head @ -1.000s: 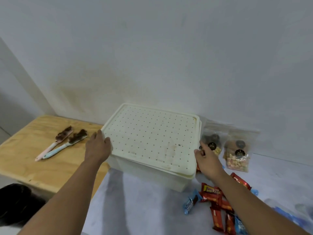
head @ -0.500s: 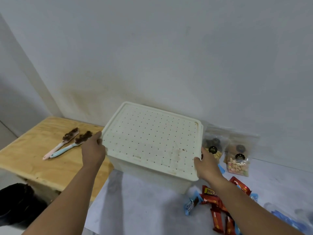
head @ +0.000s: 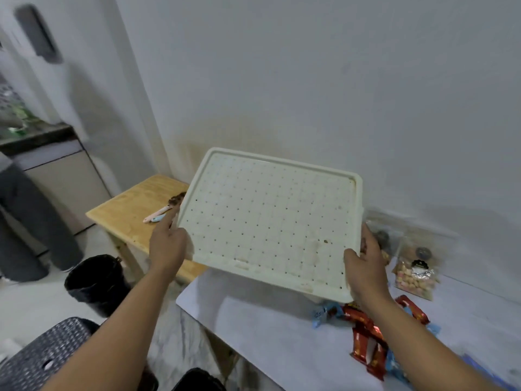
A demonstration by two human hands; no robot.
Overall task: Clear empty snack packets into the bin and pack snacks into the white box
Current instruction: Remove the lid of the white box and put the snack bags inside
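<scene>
I hold the white perforated lid (head: 270,221) of the box up in the air, tilted toward me. My left hand (head: 167,244) grips its left edge and my right hand (head: 365,263) grips its right edge. The lid hides nearly all of the white box; only a sliver of the box (head: 315,299) shows under the lid's lower right corner. Red and blue snack bars (head: 366,334) lie on the grey table at the lower right. Two clear snack bags (head: 414,269) lean against the wall. A black bin (head: 95,283) stands on the floor to the left.
A low wooden table (head: 132,213) holds two spatulas (head: 160,217) left of the lid. A person's grey trouser legs (head: 25,221) stand at the far left by a cabinet. A dark woven stool (head: 48,356) is at the bottom left.
Both hands have lifted the lid off the box and tilted it up. My view has swung left, bringing the bin, stool and standing person into sight.
</scene>
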